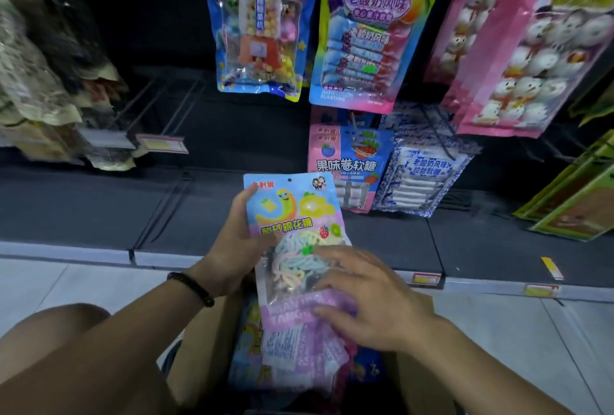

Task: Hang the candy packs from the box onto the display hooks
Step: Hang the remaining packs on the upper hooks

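Observation:
My left hand [234,242] grips a blue and pink candy pack [292,215] by its left edge and holds it upright over the cardboard box [199,345]. My right hand [368,298] lies on the lower half of the pack, its fingers spread and slightly bent; whether they hold it I cannot tell. More packs of the same kind [292,358] lie in the box below. Bare display hooks [166,105] stick out of the dark back panel at the upper left, with a price tag [162,143] at one tip.
Other candy packs hang on hooks: a blue one [262,22], a yellow-green one [368,29], pink ones [531,49], a fruit-roll pack [349,165] and a white-blue one [425,172]. A dark bottom shelf [99,208] runs across. My knee [59,341] is at the lower left.

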`<state>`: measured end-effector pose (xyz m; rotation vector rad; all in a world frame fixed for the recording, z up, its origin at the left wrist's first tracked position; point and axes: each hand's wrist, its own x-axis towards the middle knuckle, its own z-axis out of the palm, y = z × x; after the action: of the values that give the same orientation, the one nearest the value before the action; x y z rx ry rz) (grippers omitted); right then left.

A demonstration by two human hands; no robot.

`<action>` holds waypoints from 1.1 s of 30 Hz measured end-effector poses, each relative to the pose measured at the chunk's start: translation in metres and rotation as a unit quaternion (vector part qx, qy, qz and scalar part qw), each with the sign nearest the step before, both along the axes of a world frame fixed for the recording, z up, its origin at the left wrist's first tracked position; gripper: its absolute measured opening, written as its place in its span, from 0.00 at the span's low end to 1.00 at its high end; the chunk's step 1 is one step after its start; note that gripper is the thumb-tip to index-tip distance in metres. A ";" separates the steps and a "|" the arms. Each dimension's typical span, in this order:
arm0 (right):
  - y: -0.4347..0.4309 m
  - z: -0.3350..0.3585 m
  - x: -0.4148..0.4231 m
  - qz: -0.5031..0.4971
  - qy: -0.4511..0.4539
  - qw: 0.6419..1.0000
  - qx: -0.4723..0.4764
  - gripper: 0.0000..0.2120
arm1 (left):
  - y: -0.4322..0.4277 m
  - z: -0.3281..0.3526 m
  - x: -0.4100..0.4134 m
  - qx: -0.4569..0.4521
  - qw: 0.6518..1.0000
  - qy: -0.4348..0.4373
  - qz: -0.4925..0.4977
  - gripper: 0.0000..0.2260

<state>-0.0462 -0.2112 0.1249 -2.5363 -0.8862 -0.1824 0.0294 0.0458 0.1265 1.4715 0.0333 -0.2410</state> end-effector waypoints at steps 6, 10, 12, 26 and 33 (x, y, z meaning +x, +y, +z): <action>-0.021 0.017 0.024 -0.306 0.173 0.918 0.183 0.34 | -0.008 0.008 -0.002 0.033 0.992 -0.110 -0.050 0.49; -0.019 0.022 0.039 -0.339 0.275 0.828 0.351 0.34 | -0.009 0.011 -0.002 0.043 0.993 -0.083 -0.072 0.42; -0.017 0.017 0.045 -0.320 0.290 0.814 0.388 0.27 | -0.012 0.012 -0.001 0.042 0.992 -0.064 -0.097 0.33; -0.004 0.076 0.044 -0.203 0.179 0.834 0.480 0.34 | -0.030 0.069 0.012 0.006 0.995 -0.100 -0.026 0.20; 0.008 0.147 0.044 -0.134 0.108 0.853 0.492 0.56 | -0.022 0.175 0.022 0.034 0.975 -0.212 -0.050 0.24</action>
<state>-0.0017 -0.2029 0.2722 -1.6333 -0.2121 -0.3263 0.0516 0.0238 0.3015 1.5685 -0.3815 -0.0022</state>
